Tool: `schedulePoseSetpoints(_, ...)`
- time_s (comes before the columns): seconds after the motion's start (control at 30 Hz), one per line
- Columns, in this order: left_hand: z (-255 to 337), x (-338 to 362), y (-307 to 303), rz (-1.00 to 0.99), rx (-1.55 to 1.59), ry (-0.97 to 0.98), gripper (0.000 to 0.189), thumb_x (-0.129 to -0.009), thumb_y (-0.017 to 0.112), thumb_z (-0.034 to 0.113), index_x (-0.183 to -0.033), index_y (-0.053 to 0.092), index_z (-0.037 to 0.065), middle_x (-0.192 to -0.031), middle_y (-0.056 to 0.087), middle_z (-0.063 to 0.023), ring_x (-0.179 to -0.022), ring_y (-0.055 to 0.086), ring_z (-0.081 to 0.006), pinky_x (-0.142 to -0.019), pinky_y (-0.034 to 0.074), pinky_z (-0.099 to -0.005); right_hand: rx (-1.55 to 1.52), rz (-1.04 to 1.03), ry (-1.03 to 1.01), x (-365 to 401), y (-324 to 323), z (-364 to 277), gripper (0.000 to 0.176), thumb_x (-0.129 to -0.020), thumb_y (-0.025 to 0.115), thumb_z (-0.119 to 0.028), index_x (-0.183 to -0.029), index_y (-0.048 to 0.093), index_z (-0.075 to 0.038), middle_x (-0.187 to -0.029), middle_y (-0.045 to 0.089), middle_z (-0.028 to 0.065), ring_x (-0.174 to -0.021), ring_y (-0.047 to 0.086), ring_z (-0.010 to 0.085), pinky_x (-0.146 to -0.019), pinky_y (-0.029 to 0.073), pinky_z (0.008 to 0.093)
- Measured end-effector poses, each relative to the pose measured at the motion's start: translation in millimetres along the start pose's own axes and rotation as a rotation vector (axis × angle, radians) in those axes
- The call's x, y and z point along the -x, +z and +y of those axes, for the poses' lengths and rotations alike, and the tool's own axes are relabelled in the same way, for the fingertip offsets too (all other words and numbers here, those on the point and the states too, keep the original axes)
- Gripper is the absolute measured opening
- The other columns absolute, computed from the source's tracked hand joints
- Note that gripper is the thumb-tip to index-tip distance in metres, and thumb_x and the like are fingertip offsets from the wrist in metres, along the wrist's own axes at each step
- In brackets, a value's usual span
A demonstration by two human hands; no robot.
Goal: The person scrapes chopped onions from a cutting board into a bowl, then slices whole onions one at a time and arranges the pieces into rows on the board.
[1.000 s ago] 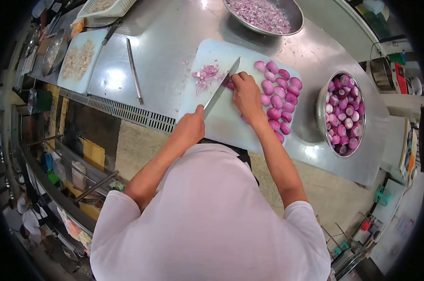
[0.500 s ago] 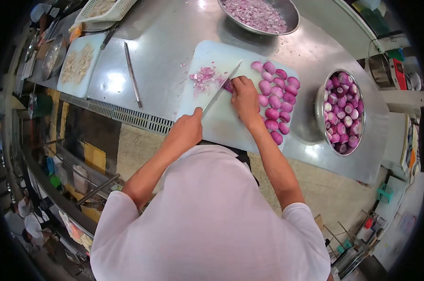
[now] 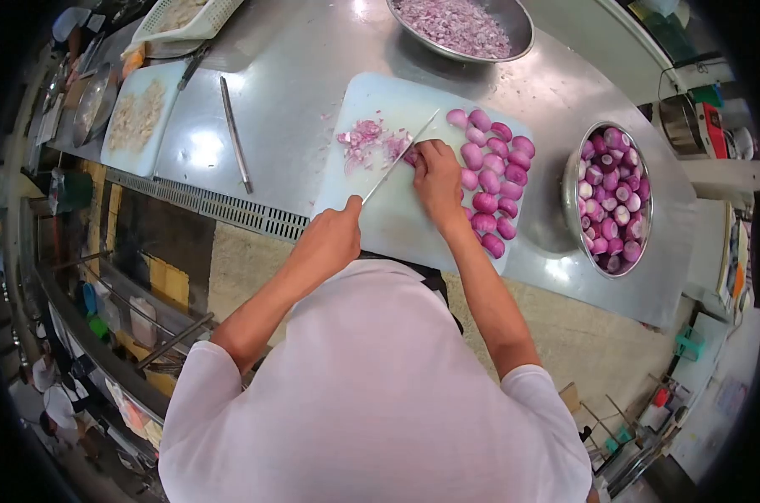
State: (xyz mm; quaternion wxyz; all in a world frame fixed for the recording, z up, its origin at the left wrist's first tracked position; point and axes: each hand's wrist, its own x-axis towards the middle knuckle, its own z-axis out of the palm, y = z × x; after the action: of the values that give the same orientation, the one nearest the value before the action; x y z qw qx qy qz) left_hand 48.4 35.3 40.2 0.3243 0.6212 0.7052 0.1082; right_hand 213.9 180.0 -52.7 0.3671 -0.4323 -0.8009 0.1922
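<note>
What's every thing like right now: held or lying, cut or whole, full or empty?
Knife: gripped in left hand.
Onion: pinned under right hand, partly sliced.
Loose onions: peeled, unsliced, on board.
Far bowl: holds chopped onion.
Side bowl: full of peeled bulbs.

The single view looks from above the person's head, tilted steeply down and a little forward. Its wide lens bends the scene and darkens the frame's corners. The white shirt (image 3: 372, 394) fills the lower half, close under the lens; the steel surface (image 3: 296, 75) curves across the upper half, farther off. Just above centre sit the left hand (image 3: 334, 237) gripping a knife (image 3: 393, 163) and the right hand (image 3: 437, 180) pressing an onion (image 3: 411, 156).
</note>
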Motion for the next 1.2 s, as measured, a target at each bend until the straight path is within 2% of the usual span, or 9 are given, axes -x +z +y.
schedulePoseSetpoints(0.13, -6.7, -4.6, 8.5, -0.053, -0.026, -0.008, 0.017, -0.085, 0.052, -0.002, -0.099, 0.043, -0.004, -0.067, 0.060, -0.0292, -0.069, 0.061, -0.0495, -0.063, 0.047, -0.0578, -0.028, 0.010, 0.015, -0.4, 1.7, -2.9, 0.016, -0.079, 0.063, 0.003, -0.095, 0.063, -0.001, -0.092, 0.062, 0.0161, -0.087, 0.059, 0.0374, -0.073, 0.049, 0.0453)
schedulePoseSetpoints(0.2, -4.6, -5.7, 4.5, 0.025, -0.030, 0.036, 0.017, -0.085, 0.052, -0.002, -0.100, 0.043, -0.004, -0.066, 0.060, -0.0284, -0.068, 0.061, -0.0496, -0.063, 0.047, -0.0580, 0.003, 0.005, 0.000, -0.7, -0.2, 0.1, 0.016, -0.079, 0.063, 0.003, -0.094, 0.063, -0.002, -0.092, 0.061, 0.0153, -0.087, 0.059, 0.0368, -0.073, 0.049, 0.0458)
schedulePoseSetpoints(0.63, -11.4, -10.6, 14.0, 0.033, -0.039, 0.088, 0.020, -0.084, 0.054, -0.003, -0.102, 0.044, -0.003, -0.064, 0.058, -0.0271, -0.065, 0.059, -0.0486, -0.060, 0.044, -0.0567, -0.077, 0.021, 0.043, 6.2, 3.0, 0.8, 0.015, -0.078, 0.063, 0.005, -0.092, 0.062, 0.000, -0.090, 0.060, 0.0171, -0.087, 0.058, 0.0385, -0.075, 0.048, 0.0466)
schedulePoseSetpoints(0.7, 2.0, -7.5, 0.4, -0.023, -0.053, -0.013, 0.021, -0.083, 0.054, -0.004, -0.101, 0.044, -0.003, -0.063, 0.058, -0.0266, -0.066, 0.060, -0.0480, -0.060, 0.044, -0.0563, -0.065, 0.034, 0.035, 5.2, 0.0, 4.1, 0.014, -0.078, 0.063, 0.006, -0.091, 0.062, 0.001, -0.089, 0.060, 0.0171, -0.087, 0.058, 0.0386, -0.075, 0.048, 0.0466)
schedulePoseSetpoints(0.77, 1.9, -4.7, 5.8, -0.021, -0.033, 0.014, 0.020, -0.083, 0.054, -0.003, -0.101, 0.044, -0.003, -0.064, 0.058, -0.0267, -0.066, 0.060, -0.0479, -0.060, 0.045, -0.0563, -0.076, 0.067, 0.053, 6.9, 3.2, 5.3, 0.011, -0.078, 0.064, 0.006, -0.088, 0.062, 0.001, -0.086, 0.061, 0.0163, -0.079, 0.060, 0.0363, -0.069, 0.048, 0.0435)
schedulePoseSetpoints(0.93, -6.5, -14.1, 10.9, 0.004, -0.080, 0.091, 0.021, -0.084, 0.054, -0.002, -0.102, 0.043, -0.002, -0.065, 0.059, -0.0267, -0.067, 0.061, -0.0474, -0.061, 0.045, -0.0561, -0.106, 0.051, 0.068, 6.3, 1.2, 4.6, 0.012, -0.078, 0.062, 0.007, -0.089, 0.061, 0.001, -0.086, 0.060, 0.0176, -0.084, 0.058, 0.0389, -0.073, 0.047, 0.0466)
schedulePoseSetpoints(1.0, 4.0, -1.8, 2.3, -0.012, -0.019, 0.058, 0.020, -0.083, 0.054, -0.003, -0.101, 0.044, -0.003, -0.065, 0.059, -0.0265, -0.067, 0.061, -0.0469, -0.061, 0.046, -0.0557, -0.128, 0.054, 0.064, 9.0, 0.5, 5.3, 0.012, -0.078, 0.062, 0.007, -0.088, 0.061, 0.001, -0.086, 0.060, 0.0176, -0.084, 0.058, 0.0389, -0.073, 0.047, 0.0466)
schedulePoseSetpoints(1.13, -8.0, -10.7, 14.4, 0.009, -0.104, 0.063, 0.022, -0.081, 0.055, -0.004, -0.100, 0.044, -0.003, -0.066, 0.060, -0.0260, -0.067, 0.061, -0.0464, -0.061, 0.046, -0.0553, -0.123, 0.038, 0.104, 13.9, 4.0, 4.7, 0.012, -0.078, 0.062, 0.007, -0.088, 0.062, 0.001, -0.086, 0.061, 0.0178, -0.083, 0.059, 0.0389, -0.073, 0.047, 0.0467)
schedulePoseSetpoints(1.2, -4.5, -8.0, 7.7, -0.029, -0.011, 0.054, 0.021, -0.082, 0.054, -0.004, -0.101, 0.044, -0.003, -0.066, 0.060, -0.0266, -0.067, 0.061, -0.0474, -0.061, 0.046, -0.0557, -0.127, 0.046, 0.096, 12.8, -1.0, 6.8, 0.012, -0.078, 0.062, 0.007, -0.089, 0.062, 0.001, -0.086, 0.061, 0.0179, -0.083, 0.059, 0.0390, -0.073, 0.047, 0.0467)
